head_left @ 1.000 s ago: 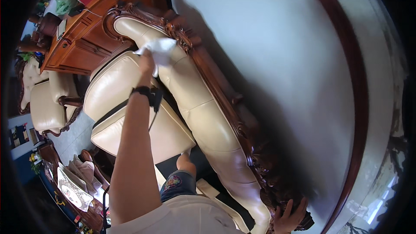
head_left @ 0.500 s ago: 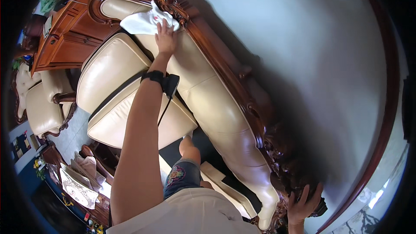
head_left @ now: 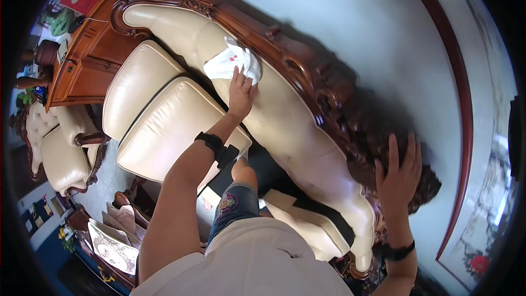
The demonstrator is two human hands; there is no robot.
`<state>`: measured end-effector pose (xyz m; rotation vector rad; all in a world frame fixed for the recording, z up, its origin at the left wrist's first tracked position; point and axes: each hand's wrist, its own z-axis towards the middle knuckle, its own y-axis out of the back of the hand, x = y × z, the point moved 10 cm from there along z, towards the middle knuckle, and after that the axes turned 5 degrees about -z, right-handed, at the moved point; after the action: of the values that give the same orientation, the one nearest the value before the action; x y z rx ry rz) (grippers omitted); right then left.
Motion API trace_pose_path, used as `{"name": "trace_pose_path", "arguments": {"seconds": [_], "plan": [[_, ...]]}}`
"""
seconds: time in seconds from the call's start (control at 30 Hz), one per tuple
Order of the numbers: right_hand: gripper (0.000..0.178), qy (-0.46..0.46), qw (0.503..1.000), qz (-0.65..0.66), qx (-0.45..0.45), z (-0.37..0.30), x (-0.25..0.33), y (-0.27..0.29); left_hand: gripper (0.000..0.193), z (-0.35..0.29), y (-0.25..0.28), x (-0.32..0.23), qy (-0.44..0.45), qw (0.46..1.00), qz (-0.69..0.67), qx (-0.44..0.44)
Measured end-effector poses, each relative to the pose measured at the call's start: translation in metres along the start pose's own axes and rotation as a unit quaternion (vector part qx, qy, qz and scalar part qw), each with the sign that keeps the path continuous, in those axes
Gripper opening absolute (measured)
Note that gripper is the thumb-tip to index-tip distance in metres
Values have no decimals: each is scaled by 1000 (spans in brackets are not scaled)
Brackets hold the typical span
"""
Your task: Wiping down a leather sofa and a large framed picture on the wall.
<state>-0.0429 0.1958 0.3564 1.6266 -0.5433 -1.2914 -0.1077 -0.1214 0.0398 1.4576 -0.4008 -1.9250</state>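
Observation:
A white cloth with small red marks lies bunched against the cream leather backrest of a big sofa. My left hand grips its lower edge, pressing it to the leather with the fingers partly curled. On the right, my right hand rests with spread fingers on the dark carved wooden top rail of the sofa, holding nothing. Black bands circle both wrists, and a small black box hangs at the left one.
Loose cream seat cushions stand tilted on the sofa base, whose black lining shows. A white wall rises behind the carved rail. At the left are a wooden cabinet and a cream armchair.
My left hand has slid the cloth along the backrest, nearer to me and to the right. My right hand has moved farther up along the carved rail. The view has shifted.

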Motion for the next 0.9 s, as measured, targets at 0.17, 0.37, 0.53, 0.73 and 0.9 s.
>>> {"name": "trace_pose_path", "arguments": {"seconds": [0.17,0.37,0.53,0.73,0.9], "plan": [[67,-11,999,14,-52,-15,-7,1,16,-55,-31,-65,-37,998,34,32],[51,34,992,10,-124,-60,-1,4,16,-127,-70,-141,-63,993,62,74],[46,63,990,10,-128,-131,-6,-23,18,-155,-106,-215,-115,986,0,124],[54,-14,992,109,-61,-236,-24,-76,21,-167,-135,-284,-154,968,-46,192],[60,-158,948,275,-31,-302,-31,-137,34,-233,-157,-356,-254,849,-204,416]]}}
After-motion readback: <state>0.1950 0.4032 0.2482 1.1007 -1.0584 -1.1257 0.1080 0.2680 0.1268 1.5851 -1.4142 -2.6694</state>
